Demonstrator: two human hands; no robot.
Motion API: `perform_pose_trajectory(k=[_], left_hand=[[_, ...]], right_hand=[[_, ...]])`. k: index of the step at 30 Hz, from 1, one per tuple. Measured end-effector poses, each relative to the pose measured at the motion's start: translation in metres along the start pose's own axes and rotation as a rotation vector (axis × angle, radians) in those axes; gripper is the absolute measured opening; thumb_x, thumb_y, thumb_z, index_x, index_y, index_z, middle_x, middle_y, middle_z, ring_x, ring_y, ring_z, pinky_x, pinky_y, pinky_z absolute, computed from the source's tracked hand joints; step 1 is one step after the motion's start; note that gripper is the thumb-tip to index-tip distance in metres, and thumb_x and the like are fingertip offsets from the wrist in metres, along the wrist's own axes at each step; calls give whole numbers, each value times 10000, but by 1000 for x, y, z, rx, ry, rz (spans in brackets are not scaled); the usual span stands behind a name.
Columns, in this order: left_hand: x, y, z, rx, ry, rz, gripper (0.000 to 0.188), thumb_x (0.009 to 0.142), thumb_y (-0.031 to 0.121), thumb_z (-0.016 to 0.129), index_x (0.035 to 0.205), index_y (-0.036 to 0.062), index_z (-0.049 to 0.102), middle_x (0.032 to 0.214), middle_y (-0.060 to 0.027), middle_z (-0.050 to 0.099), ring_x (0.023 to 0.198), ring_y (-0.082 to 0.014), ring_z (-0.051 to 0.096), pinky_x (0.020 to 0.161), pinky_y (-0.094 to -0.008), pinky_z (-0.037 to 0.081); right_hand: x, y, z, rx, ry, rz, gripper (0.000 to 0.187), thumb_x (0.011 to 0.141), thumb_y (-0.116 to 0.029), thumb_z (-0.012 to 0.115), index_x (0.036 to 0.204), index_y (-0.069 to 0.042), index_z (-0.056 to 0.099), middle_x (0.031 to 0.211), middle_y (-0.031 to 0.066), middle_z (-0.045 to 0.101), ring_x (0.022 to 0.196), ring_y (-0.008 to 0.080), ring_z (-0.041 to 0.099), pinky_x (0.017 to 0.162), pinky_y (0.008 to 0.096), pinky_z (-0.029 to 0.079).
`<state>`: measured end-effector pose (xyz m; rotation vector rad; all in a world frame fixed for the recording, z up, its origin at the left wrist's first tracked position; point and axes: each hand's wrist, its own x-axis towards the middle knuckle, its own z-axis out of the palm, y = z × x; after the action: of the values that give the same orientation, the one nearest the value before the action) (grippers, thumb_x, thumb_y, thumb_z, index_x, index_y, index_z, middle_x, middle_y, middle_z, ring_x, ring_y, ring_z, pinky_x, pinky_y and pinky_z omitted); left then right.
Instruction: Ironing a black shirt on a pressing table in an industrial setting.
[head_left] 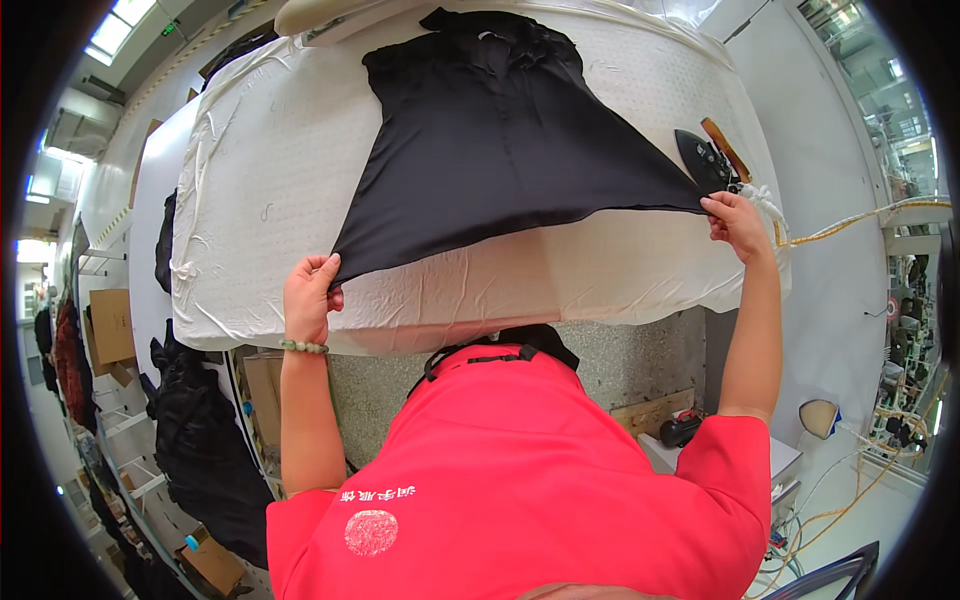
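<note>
A black sleeveless garment (490,140) lies spread over a padded table with a white cloth cover (270,150), its neck end at the far side. My left hand (310,292) pinches the near left corner of its hem. The near right corner is gripped between the fingers of my right hand (738,222). Between both hands the hem is stretched wide and sags slightly toward the middle. Just beyond my right hand rests a black iron (705,160) with a brown handle.
A yellow-and-white cord (860,222) runs off to the right from the iron. A pale padded form (335,18) stands at the table's far left. Dark garments (200,440) hang at the lower left, near cardboard boxes (112,325). A small white stand (770,462) is at my lower right.
</note>
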<state>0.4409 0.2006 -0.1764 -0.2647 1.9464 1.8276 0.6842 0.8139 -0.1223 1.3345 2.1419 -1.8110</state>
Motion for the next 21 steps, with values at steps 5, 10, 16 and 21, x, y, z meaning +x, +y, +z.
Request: perform_pose_trajectory(k=[5, 10, 16, 21], left_hand=[[-16, -14, -3, 41, -5, 4, 197, 987, 216, 730, 993, 66, 603, 704, 10, 605, 474, -75, 518, 424, -221, 416], [-11, -61, -9, 132, -3, -2, 186, 992, 179, 712, 1003, 37, 593, 667, -2, 601, 472, -86, 521, 420, -246, 412], [10, -122, 6, 548, 18, 69, 208, 991, 162, 704, 1082, 6, 602, 685, -5, 622, 582, -100, 597, 528, -248, 487], [76, -102, -6, 483, 58, 50, 345, 996, 166, 694, 1254, -34, 582, 865, -72, 706, 774, -143, 676, 691, -282, 560]], right_hand=[[-18, 9, -2, -62, 35, -34, 172, 958, -235, 748, 929, -94, 654, 720, -28, 593, 570, 78, 558, 552, 246, 490], [-4, 75, 5, -95, 66, -7, 164, 958, -198, 741, 930, -55, 666, 720, 7, 626, 562, 81, 575, 522, 242, 482], [54, 181, 25, -293, 88, -44, 250, 944, -250, 762, 973, -16, 682, 733, 37, 671, 610, 111, 624, 562, 273, 505], [94, 127, 25, -627, 117, -76, 325, 920, -293, 785, 1012, 5, 691, 783, 65, 705, 699, 158, 668, 654, 314, 545]])
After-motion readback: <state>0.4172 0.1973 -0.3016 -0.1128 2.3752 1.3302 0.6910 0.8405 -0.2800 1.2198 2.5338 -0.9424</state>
